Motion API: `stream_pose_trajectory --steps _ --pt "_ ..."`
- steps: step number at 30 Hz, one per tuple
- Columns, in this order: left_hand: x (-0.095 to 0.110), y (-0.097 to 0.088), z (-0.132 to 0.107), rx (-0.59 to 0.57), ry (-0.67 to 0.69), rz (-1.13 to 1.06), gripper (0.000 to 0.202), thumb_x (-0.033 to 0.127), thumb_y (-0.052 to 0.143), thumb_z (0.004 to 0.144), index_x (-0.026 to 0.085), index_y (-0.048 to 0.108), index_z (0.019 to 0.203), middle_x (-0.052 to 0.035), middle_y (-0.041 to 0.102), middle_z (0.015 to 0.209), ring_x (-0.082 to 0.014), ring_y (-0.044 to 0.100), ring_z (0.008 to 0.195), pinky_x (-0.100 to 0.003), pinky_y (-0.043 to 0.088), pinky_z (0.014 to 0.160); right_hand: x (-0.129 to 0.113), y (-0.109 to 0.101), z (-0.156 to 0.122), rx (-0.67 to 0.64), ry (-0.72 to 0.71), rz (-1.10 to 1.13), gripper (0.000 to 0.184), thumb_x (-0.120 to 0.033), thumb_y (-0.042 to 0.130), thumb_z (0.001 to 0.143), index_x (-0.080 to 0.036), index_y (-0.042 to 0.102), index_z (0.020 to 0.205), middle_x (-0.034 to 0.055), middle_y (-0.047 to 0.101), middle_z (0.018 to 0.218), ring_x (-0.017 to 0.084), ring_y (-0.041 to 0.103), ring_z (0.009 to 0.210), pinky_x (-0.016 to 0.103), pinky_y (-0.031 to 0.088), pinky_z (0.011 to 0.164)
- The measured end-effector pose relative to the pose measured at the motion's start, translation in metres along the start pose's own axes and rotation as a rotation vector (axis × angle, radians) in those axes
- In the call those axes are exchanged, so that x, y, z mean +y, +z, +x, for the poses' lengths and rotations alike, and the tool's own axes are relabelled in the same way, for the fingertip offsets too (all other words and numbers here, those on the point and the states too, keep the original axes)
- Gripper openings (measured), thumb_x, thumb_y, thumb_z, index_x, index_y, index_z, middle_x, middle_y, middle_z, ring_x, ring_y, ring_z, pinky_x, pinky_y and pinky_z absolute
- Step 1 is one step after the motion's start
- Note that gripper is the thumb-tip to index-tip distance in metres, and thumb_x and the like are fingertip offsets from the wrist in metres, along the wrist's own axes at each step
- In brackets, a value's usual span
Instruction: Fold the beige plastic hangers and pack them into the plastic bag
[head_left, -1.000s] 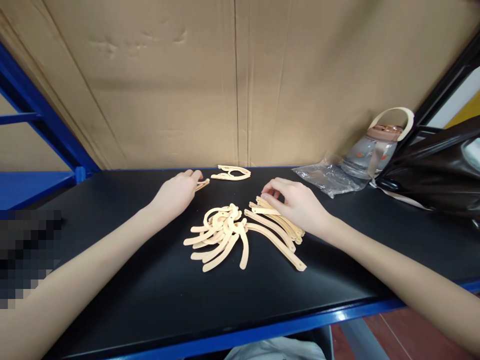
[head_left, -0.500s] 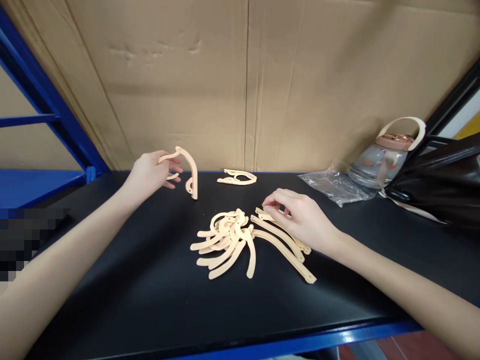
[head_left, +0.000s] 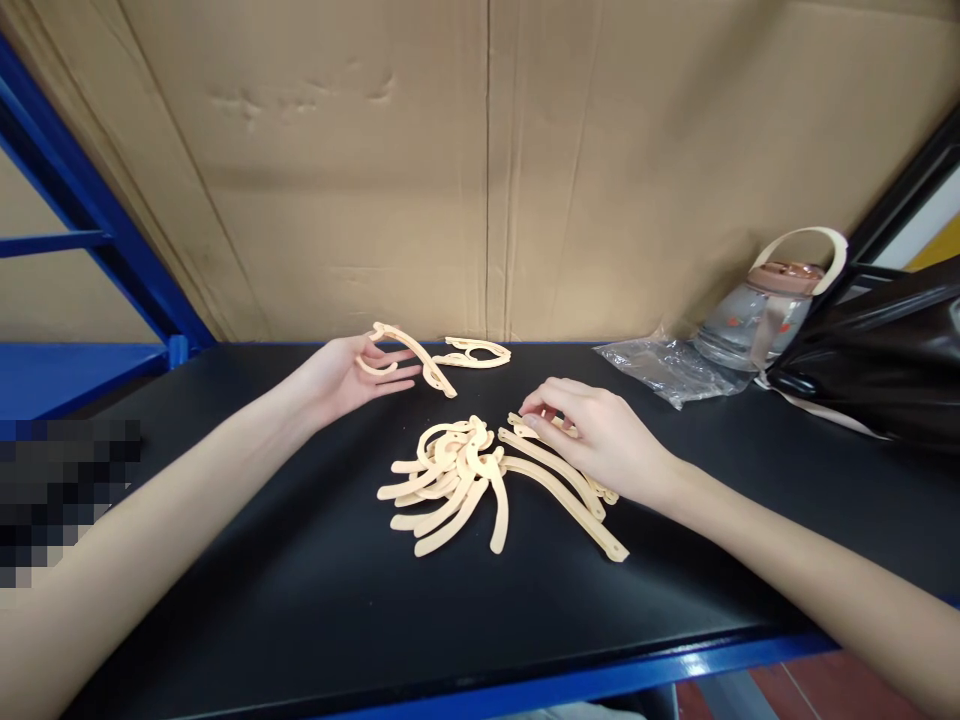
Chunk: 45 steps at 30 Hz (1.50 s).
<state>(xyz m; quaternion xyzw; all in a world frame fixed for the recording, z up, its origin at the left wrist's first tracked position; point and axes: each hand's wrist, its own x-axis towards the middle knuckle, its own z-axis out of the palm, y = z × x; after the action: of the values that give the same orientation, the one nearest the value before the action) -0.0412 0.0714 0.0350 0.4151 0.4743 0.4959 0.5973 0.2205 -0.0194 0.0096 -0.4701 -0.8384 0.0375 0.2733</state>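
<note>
My left hand holds a cream plastic folding hanger by its upper end. Its fingers stretch out behind the piece, and the curved arm slants down to the right. Over the strips on the right, my right hand is curled, fingertips at the upper ends of the curved hanger arms. What lies inside its fingers is hidden. Left of those arms is a tangled pile of curved hanger hooks. Another folded hanger lies at the back of the black table.
A crumpled clear plastic bag lies at the back right. Beside it stands a clear water jug with a handle, next to a black bag. Cardboard walls the back; a blue frame rises at the left.
My left hand has moved right with the hanger, bringing it near the folded one at the back and tilting it flatter. My right hand has hardly moved.
</note>
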Motion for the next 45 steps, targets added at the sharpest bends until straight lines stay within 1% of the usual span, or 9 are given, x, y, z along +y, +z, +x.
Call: stream_pose_trajectory --steps 9,15,17,21,26,31,35,38,45 --pt "-0.005 0.030 -0.022 -0.045 0.122 -0.110 0.020 0.009 0.041 0.083 0.014 0.058 0.091 -0.0106 0.065 0.107 -0.0217 0.065 0.100 -0.033 0.056 0.085 -0.003 0.002 0.001 0.030 0.001 -0.001 0.013 -0.025 0.049 0.093 -0.019 0.060 0.093 0.0027 0.065 0.092 0.017 0.057 0.089 0.032 0.044 0.079" --pt "-0.018 0.051 -0.060 -0.059 0.881 0.322 0.020 0.017 0.044 0.088 0.025 0.049 0.106 -0.0031 0.059 0.113 -0.0181 0.062 0.096 -0.033 0.051 0.086 -0.013 0.002 0.005 -0.034 0.187 0.692 0.044 -0.052 0.036 0.095 -0.018 0.056 0.117 0.0054 0.067 0.088 0.017 0.061 0.080 0.031 0.049 0.074" --pt "-0.027 0.059 -0.075 -0.281 1.160 0.687 0.022 0.017 0.044 0.089 0.026 0.051 0.108 -0.0029 0.064 0.108 -0.0202 0.061 0.103 -0.035 0.048 0.091 -0.016 -0.003 0.007 -0.162 0.268 1.074 0.059 -0.058 0.020 0.096 -0.018 0.047 0.129 0.0082 0.069 0.094 0.018 0.065 0.082 0.032 0.052 0.073" --pt "-0.043 0.068 -0.092 -0.684 1.272 1.174 0.026 0.015 0.044 0.091 0.027 0.064 0.103 -0.0030 0.067 0.116 -0.0206 0.059 0.110 -0.034 0.043 0.097 -0.016 -0.011 0.006 -0.349 0.342 1.366 0.039 -0.047 0.042 0.094 -0.021 0.056 0.120 0.0074 0.069 0.104 0.018 0.067 0.091 0.030 0.054 0.076" --pt "-0.040 0.061 -0.093 -0.572 1.446 1.227 0.042 0.017 0.048 0.078 0.022 0.057 0.119 -0.0086 0.057 0.132 -0.0279 0.047 0.124 -0.046 0.028 0.106 -0.011 -0.011 0.005 -0.212 0.470 1.342 0.015 -0.021 0.062 0.083 -0.018 0.064 0.098 -0.0011 0.066 0.075 0.008 0.062 0.060 0.018 0.051 0.056" --pt "-0.027 0.060 -0.086 -0.104 0.962 1.000 0.023 0.038 0.041 0.089 0.020 0.054 0.083 -0.0050 0.062 0.091 -0.0223 0.053 0.089 -0.038 0.040 0.082 -0.018 -0.011 0.005 -0.181 0.468 1.341 0.020 -0.022 0.060 0.085 -0.018 0.063 0.104 -0.0027 0.063 0.069 0.007 0.059 0.051 0.017 0.052 0.050" --pt "-0.028 0.063 -0.077 -0.316 0.485 0.856 0.034 0.047 0.051 0.085 0.018 0.054 0.067 0.0008 0.056 0.067 -0.0162 0.051 0.067 -0.028 0.040 0.065 -0.019 -0.007 0.003 -0.217 0.407 1.294 0.022 -0.027 0.059 0.087 -0.019 0.059 0.108 -0.0013 0.065 0.074 0.010 0.065 0.057 0.021 0.056 0.055" --pt "-0.033 0.064 -0.074 -0.402 0.313 0.615 0.030 0.043 0.051 0.084 0.017 0.058 0.071 0.0017 0.056 0.066 -0.0128 0.050 0.061 -0.023 0.039 0.057 -0.015 -0.005 0.001 -0.198 0.328 1.120 0.024 -0.033 0.054 0.090 -0.020 0.056 0.110 -0.0012 0.063 0.076 0.011 0.065 0.058 0.024 0.054 0.053" --pt "-0.036 0.068 -0.081 -0.366 0.076 0.373 0.022 0.027 0.042 0.085 0.019 0.040 0.064 0.0070 0.039 0.052 -0.0055 0.031 0.039 -0.015 0.026 0.037 -0.017 -0.005 -0.002 -0.051 0.065 -0.048 0.026 -0.031 0.036 0.099 -0.018 0.055 0.112 -0.0011 0.063 0.068 0.015 0.059 0.058 0.026 0.037 0.054"
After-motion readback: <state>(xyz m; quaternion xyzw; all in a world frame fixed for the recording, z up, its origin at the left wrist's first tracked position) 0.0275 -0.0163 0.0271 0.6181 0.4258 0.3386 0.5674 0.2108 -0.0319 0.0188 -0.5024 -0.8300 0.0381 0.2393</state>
